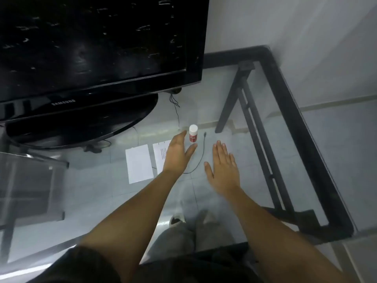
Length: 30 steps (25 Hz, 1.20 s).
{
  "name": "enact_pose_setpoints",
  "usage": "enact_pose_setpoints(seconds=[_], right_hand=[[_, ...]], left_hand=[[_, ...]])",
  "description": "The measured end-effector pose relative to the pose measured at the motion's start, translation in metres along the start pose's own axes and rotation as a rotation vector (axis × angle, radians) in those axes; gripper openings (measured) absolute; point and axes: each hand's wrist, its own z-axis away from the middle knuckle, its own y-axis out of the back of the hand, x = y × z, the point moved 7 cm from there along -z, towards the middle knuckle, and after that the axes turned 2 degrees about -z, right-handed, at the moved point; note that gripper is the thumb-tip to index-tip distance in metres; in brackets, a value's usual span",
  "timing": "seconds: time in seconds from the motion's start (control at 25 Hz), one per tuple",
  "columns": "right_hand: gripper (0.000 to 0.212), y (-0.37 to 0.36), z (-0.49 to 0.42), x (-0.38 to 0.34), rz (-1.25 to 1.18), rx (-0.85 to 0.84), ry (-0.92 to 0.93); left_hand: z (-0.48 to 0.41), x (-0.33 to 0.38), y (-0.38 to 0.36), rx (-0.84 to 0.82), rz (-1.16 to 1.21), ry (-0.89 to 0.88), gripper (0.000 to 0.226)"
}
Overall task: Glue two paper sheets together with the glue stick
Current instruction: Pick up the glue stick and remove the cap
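Observation:
A red glue stick point(193, 133) with a white cap stands upright on the glass table. My left hand point(177, 153) is open just in front of it, fingers spread toward it without touching. It covers part of a printed paper sheet point(160, 154). A blank white paper sheet point(139, 164) lies flat to the left of that one. My right hand point(222, 167) hovers open, palm down, to the right of the glue stick and holds nothing.
A black television point(98, 48) on its stand point(81, 123) fills the back left. A thin black cable point(201, 154) curls between my hands. The glass table point(224, 94) has a black frame point(302, 123) along its right side. My legs and shoes show through the glass.

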Motion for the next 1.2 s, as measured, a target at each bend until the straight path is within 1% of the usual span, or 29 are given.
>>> enact_pose_setpoints(seconds=[0.08, 0.16, 0.28, 0.4, 0.52, 0.56, 0.6, 0.64, 0.72, 0.76, 0.84, 0.92, 1.08, 1.12, 1.2], right_hand=[[0.066, 0.004, -0.002, 0.001, 0.003, 0.024, -0.009], [0.067, 0.003, 0.001, 0.002, 0.023, 0.018, -0.017], [0.067, 0.005, 0.000, 0.000, 0.025, 0.022, 0.001], [0.071, 0.005, -0.001, 0.000, 0.008, 0.007, -0.001], [0.067, 0.007, 0.000, -0.001, -0.009, -0.015, 0.001], [0.065, 0.009, 0.000, -0.001, -0.059, -0.014, -0.009], [0.061, 0.016, -0.002, -0.001, -0.174, 0.005, -0.038], [0.056, 0.027, -0.004, -0.001, -0.350, 0.046, -0.094], [0.041, 0.054, -0.010, 0.000, -0.721, 0.148, -0.229], [0.035, 0.066, -0.014, -0.005, -0.844, 0.158, -0.250], [0.031, 0.086, -0.023, -0.022, -1.000, 0.076, -0.215], [0.032, 0.099, -0.030, -0.038, -1.056, -0.011, -0.155], [0.016, 0.105, -0.040, -0.047, -1.082, -0.070, -0.115], [0.014, 0.106, -0.043, -0.044, -1.121, -0.064, -0.129], [0.013, 0.114, -0.054, -0.030, -1.173, 0.044, -0.203]], left_hand=[[-0.010, 0.004, 0.003, 0.041, 0.075, 0.001, 0.055], [-0.018, 0.009, 0.005, 0.051, 0.095, 0.004, 0.044], [-0.026, 0.008, 0.002, 0.018, 0.119, 0.000, 0.031], [-0.020, 0.008, 0.008, -0.025, 0.196, -0.014, 0.030], [-0.007, 0.011, 0.018, -0.030, 0.238, -0.039, 0.034], [-0.001, 0.010, 0.021, -0.028, 0.224, -0.041, 0.036], [0.005, 0.008, 0.025, -0.023, 0.218, -0.039, 0.038], [0.012, 0.007, 0.028, -0.023, 0.239, -0.034, 0.037], [0.022, 0.007, 0.032, -0.037, 0.303, -0.037, 0.028], [0.026, 0.009, 0.032, -0.051, 0.313, -0.045, 0.022], [0.031, 0.014, 0.034, -0.073, 0.301, -0.075, 0.017], [0.032, 0.024, 0.036, -0.089, 0.274, -0.128, 0.016], [0.032, 0.030, 0.036, -0.095, 0.248, -0.168, 0.016], [0.032, 0.026, 0.036, -0.097, 0.251, -0.155, 0.016], [0.035, 0.012, 0.036, -0.108, 0.248, -0.097, 0.016]])
